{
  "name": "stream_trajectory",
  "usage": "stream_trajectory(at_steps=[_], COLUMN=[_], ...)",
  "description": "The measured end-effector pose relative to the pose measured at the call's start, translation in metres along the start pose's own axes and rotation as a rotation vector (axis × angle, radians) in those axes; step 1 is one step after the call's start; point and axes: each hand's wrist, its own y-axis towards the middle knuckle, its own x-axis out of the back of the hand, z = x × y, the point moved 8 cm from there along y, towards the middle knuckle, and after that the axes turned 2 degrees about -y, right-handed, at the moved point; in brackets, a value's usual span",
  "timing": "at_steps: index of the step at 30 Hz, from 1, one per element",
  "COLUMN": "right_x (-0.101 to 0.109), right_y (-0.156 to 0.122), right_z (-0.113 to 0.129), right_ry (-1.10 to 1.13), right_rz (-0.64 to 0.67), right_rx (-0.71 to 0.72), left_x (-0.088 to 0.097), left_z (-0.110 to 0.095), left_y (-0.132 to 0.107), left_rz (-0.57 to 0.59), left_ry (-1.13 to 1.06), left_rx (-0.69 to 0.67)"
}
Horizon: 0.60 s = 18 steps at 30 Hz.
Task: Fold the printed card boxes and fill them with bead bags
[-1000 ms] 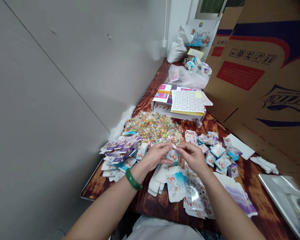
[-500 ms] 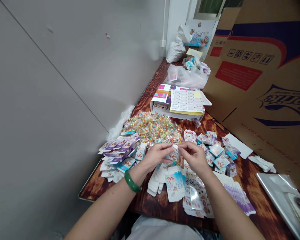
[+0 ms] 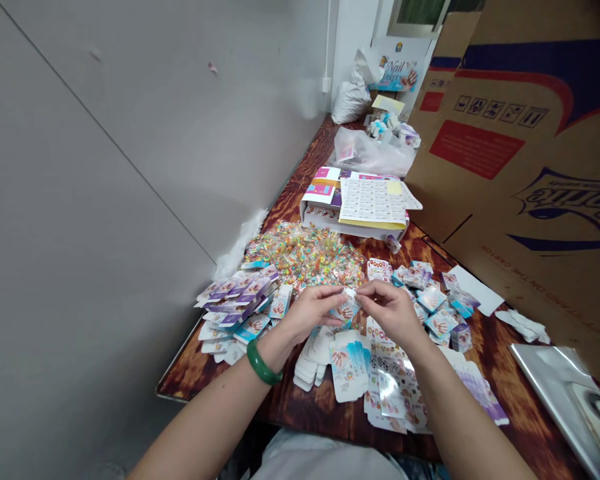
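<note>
A small blue-and-white printed carton [image 3: 346, 311] with a hand picture is held up in front of me. My left hand [image 3: 316, 312] is closed round its left side. Fingers of my right hand [image 3: 386, 308] pinch together at the carton's white top flap. Just below lie a fan of flat blue-and-white cartons [image 3: 350, 367] and a stack of white flat cartons [image 3: 310, 363]. Printed sticker sheets [image 3: 391, 387] lie under my right wrist. Behind my hands spreads a heap of small clear packets with colourful contents [image 3: 305, 257].
Purple and blue cartons [image 3: 243, 300] are piled at left. Several small boxes [image 3: 437, 310] lie at right, near purple flat cartons [image 3: 480, 387] and a silver packet [image 3: 555, 387]. A display box [image 3: 365, 230] stands farther back. Large cardboard cartons [image 3: 485, 193] wall the right side; a grey wall [image 3: 130, 167] the left.
My right hand has turned slightly and its forearm has shifted a little right. The carton stays between my hands; the whole view has drifted slightly.
</note>
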Motion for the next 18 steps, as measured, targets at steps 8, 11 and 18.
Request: stream_trajectory(at_steps=[8, 11, 18], right_x=[0.0, -0.002, -0.008], right_y=[0.002, -0.001, -0.011], right_z=[-0.004, 0.013, 0.011], right_ry=[0.048, -0.095, -0.147], right_rz=[-0.015, 0.042, 0.017], right_rx=[-0.009, 0.148, 0.188], left_x=[-0.001, 0.0, -0.002], left_z=[-0.009, -0.005, -0.002], left_y=[0.0, -0.001, -0.006], left_rz=[-0.001, -0.024, -0.055], left_ry=[0.066, 0.0, -0.067], left_rx=[-0.082, -0.026, 0.054])
